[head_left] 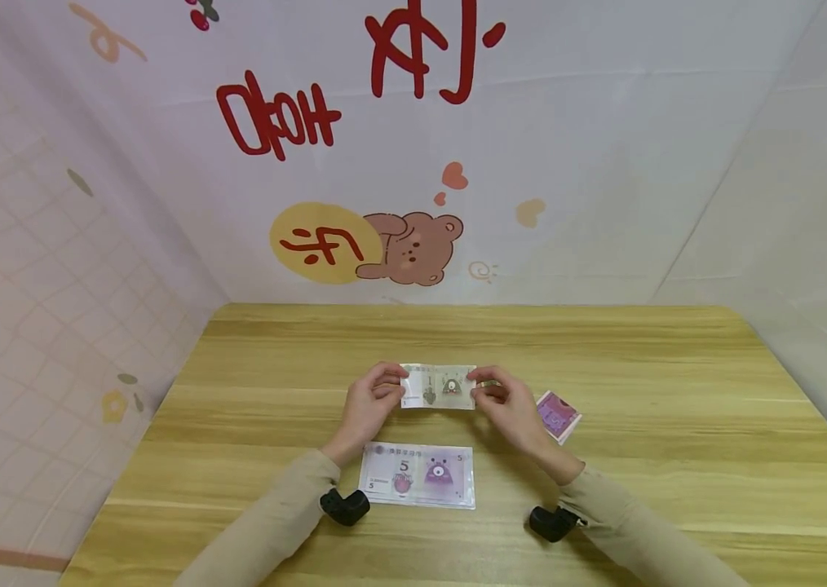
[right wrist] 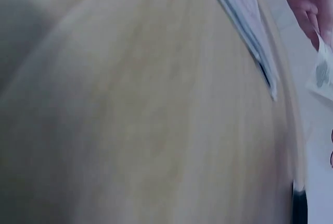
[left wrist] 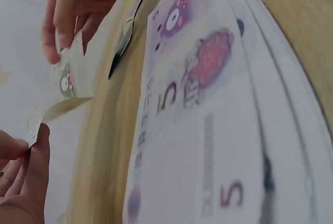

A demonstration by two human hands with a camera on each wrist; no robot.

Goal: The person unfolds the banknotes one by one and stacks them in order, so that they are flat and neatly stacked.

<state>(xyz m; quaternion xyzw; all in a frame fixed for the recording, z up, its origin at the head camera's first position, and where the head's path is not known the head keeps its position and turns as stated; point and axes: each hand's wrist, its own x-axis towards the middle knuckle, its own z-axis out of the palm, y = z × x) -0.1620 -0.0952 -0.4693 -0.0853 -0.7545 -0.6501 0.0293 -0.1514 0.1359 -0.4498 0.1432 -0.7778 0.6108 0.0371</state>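
Both hands hold up a pale green play banknote [head_left: 437, 387] marked 1, stretched between them above the table. My left hand [head_left: 368, 405] pinches its left end between thumb and fingers, and my right hand [head_left: 515, 410] pinches the right end. A crease shows across the note [left wrist: 66, 81] in the left wrist view, where both hands appear at the left. Nearer me lies a stack of purple play banknotes [head_left: 428, 477] marked 5, with several edges showing [left wrist: 208, 78]. In the right wrist view only the left hand [right wrist: 308, 2] and part of the note [right wrist: 323, 73] are seen.
Beside my right wrist is a small pile of folded notes [head_left: 557, 414], purple on top, partly behind the hand. The wooden table [head_left: 678, 408] ends at a white printed wall cloth [head_left: 590, 163]. Black wrist cameras [head_left: 555, 523] sit under the sleeves.
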